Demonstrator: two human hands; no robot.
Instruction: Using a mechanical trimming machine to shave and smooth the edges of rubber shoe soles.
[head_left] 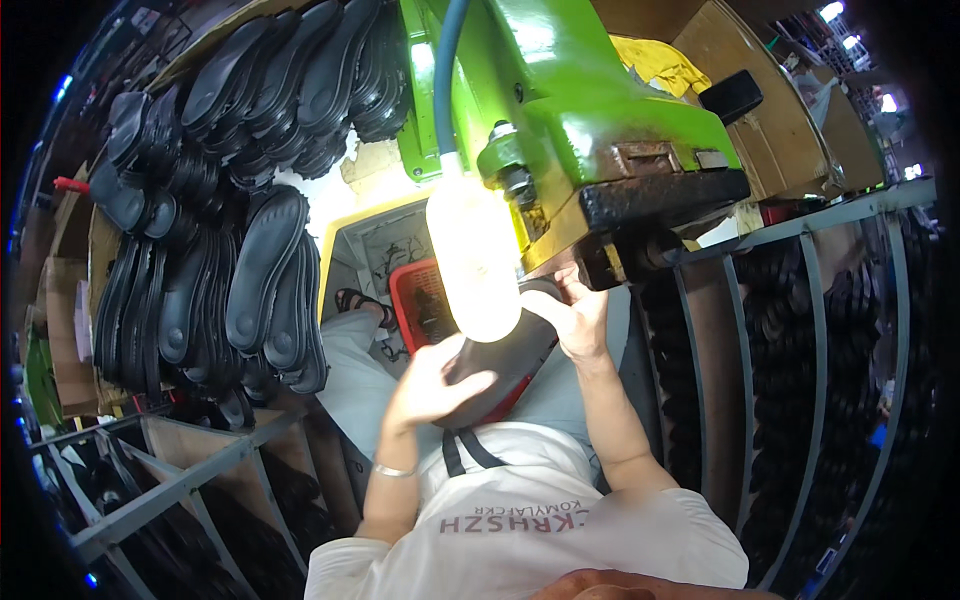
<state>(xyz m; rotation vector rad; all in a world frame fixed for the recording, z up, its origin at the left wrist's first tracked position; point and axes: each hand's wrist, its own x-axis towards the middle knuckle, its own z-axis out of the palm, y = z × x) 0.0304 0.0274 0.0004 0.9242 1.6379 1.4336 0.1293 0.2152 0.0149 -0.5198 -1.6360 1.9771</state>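
A dark shoe sole [512, 362] lies slanted above my lap, below the head of the green machine. Its far right end is in my right hand [578, 322], thumb on top and fingers curled at the edge close to the machine. At the sole's left side, my left hand [428, 385] has its thumb spread away from the fingers. The fingertips of that hand are partly lost beside the bright lamp [475, 262], which also covers part of the sole.
The green machine [570, 110] rises ahead. Stacked black soles [268, 265] crowd the left. A red basket [405, 290] stands below, beyond my knees. Metal racks [820, 330] flank me, with black soles on the right one. Cardboard boxes [760, 120] stand at the far right.
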